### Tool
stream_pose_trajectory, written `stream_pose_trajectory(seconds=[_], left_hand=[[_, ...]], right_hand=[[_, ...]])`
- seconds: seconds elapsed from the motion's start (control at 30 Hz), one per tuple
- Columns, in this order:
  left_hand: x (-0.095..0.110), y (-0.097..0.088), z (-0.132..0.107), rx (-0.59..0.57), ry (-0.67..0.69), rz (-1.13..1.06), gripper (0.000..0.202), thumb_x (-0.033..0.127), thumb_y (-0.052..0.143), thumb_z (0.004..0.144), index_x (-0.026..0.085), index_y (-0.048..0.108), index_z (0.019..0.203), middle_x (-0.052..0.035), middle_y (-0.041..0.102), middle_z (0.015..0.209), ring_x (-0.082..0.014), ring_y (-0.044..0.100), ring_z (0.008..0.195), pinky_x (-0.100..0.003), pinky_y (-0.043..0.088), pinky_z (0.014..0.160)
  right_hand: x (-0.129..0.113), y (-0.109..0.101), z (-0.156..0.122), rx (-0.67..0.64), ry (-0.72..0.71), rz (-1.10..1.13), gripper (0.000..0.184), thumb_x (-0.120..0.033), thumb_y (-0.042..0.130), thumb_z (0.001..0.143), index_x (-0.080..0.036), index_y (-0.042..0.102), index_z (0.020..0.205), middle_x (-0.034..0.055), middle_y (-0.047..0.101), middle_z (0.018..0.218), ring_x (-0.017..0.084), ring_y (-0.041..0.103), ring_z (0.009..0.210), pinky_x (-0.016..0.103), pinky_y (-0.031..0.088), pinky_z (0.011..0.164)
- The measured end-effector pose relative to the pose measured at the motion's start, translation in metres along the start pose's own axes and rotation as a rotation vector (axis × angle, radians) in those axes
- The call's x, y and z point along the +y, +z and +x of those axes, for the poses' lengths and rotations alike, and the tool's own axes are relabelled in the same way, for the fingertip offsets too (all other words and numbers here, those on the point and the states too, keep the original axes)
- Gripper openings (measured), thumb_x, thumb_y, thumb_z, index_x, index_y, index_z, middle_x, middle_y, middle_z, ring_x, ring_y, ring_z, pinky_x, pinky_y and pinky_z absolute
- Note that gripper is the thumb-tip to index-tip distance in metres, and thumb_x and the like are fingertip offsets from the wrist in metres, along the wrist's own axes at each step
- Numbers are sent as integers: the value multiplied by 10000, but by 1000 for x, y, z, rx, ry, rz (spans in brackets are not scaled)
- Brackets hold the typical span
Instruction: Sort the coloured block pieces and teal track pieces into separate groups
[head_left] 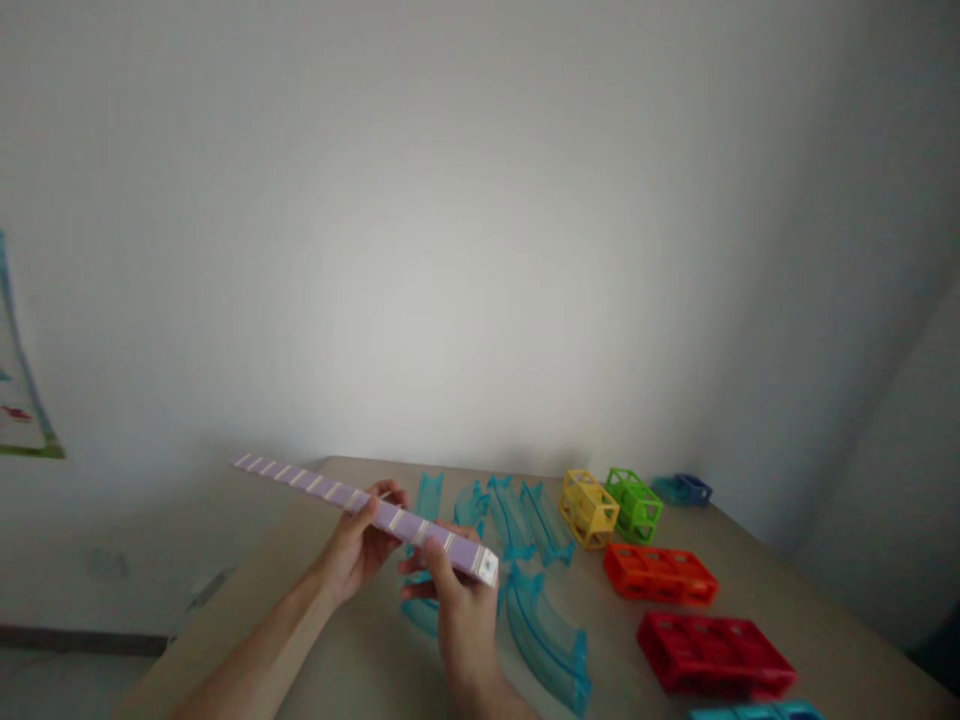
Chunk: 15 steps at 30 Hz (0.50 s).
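A long purple strip with pale cross marks is held above the table, slanting from upper left down to a white end near the middle. My left hand grips the strip near its middle, fingers curled over it. My right hand pinches the strip close to its white end, thumb on top. Under and beyond both hands lie several clear blue curved track pieces on the tan table.
Right of the tracks stand a yellow open cube, a green one, an orange block, a red block and a blue piece. A white wall rises behind. The table's left edge falls off near my left forearm.
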<state>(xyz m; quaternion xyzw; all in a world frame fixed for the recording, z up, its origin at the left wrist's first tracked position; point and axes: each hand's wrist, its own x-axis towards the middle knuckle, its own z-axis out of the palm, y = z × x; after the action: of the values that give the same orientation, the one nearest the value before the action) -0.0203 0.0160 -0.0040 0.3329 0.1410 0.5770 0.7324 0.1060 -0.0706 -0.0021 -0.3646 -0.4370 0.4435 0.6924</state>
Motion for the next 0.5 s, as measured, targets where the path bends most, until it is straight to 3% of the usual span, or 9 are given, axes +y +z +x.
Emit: stream_pose_trajectory(seconds=[0.1, 0.17, 0.23, 0.3, 0.4, 0.5], left_hand=[[3, 1, -1, 11, 41, -61, 368, 413, 775, 663, 174, 509, 750, 66, 548, 625, -28, 446, 396, -115, 386, 340], [9, -3, 2, 52, 73, -123, 382, 462, 727, 700, 183, 467, 723, 88, 478, 573, -23, 361, 346, -114, 283, 269], [13, -7, 5, 74, 93, -143, 366, 439, 706, 722, 188, 440, 706, 93, 437, 553, -31, 348, 345, -124, 243, 254], [14, -9, 7, 94, 89, -125, 341, 355, 699, 736, 186, 411, 672, 98, 407, 534, -24, 310, 329, -124, 203, 251], [13, -6, 8, 126, 84, -98, 344, 253, 690, 730, 182, 370, 626, 105, 391, 522, -8, 277, 320, -121, 235, 285], [15, 0, 6, 184, 112, -69, 340, 224, 707, 679, 181, 374, 624, 99, 415, 536, -15, 346, 356, -128, 293, 335]], right_hand=[[-2, -2, -10, -108, -239, -397, 225, -302, 603, 835, -201, 572, 1034, 61, 637, 864, 213, 616, 745, 342, 515, 607], [-2, -4, -15, -149, -417, -760, 234, -171, 601, 788, -222, 607, 1017, 79, 630, 977, 256, 571, 919, 411, 477, 773], [-1, -5, -15, -149, -470, -1063, 326, -79, 594, 716, -233, 630, 1001, 89, 610, 1075, 292, 518, 1006, 465, 417, 848], [2, -8, -11, -147, -429, -1269, 381, -19, 563, 669, -232, 650, 973, 93, 620, 1042, 299, 519, 975, 466, 402, 827], [2, -15, -3, -158, -393, -1403, 382, 28, 515, 640, -223, 675, 880, 94, 638, 932, 285, 536, 902, 452, 387, 812], [-6, -19, 3, -108, -423, -1335, 376, 8, 529, 647, -226, 682, 899, 98, 643, 958, 289, 536, 944, 467, 355, 867]])
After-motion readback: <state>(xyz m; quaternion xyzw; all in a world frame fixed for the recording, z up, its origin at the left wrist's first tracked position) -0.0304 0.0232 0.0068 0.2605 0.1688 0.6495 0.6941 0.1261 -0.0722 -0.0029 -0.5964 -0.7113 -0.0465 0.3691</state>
